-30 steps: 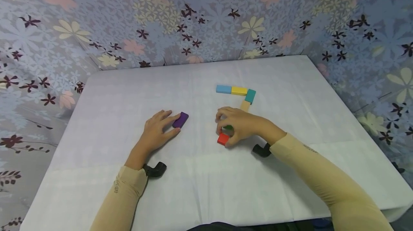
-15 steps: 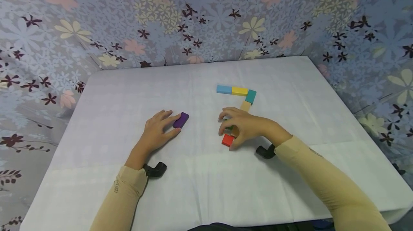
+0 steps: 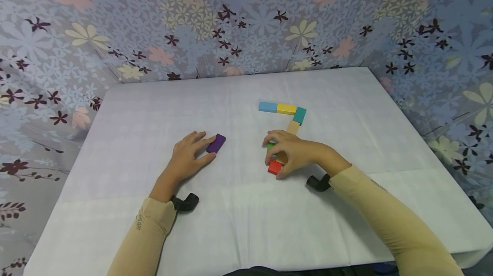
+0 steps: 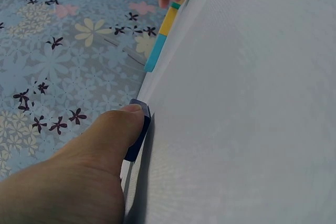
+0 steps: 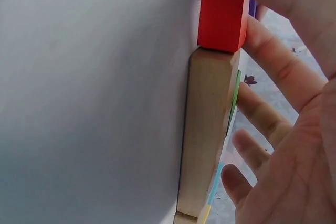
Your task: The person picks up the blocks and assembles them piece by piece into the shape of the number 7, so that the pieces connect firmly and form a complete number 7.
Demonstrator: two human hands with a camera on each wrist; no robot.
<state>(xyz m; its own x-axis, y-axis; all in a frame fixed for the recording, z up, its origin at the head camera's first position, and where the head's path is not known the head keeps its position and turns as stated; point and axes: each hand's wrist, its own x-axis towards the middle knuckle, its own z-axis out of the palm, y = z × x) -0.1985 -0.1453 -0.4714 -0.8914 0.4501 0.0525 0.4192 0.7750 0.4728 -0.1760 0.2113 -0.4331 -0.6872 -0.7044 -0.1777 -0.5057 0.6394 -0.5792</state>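
Observation:
My left hand pinches a purple block between thumb and fingers, on the left of the table. In the left wrist view the thumb lies on this block, which looks dark blue there. My right hand holds a red block by its sides, thumb on the near side. The right wrist view has the red block right against the end of a plain wooden block. A green block sits beside the wooden one, partly hidden by the fingers.
Beyond the right hand, a bent row runs away across the white tablecloth: a tan block, a teal block, a yellow block and a light blue block. Floral fabric hangs behind the table.
My right hand has slid the red block a short way to the right, up to the end of the wooden block. The left hand and purple block have stayed put.

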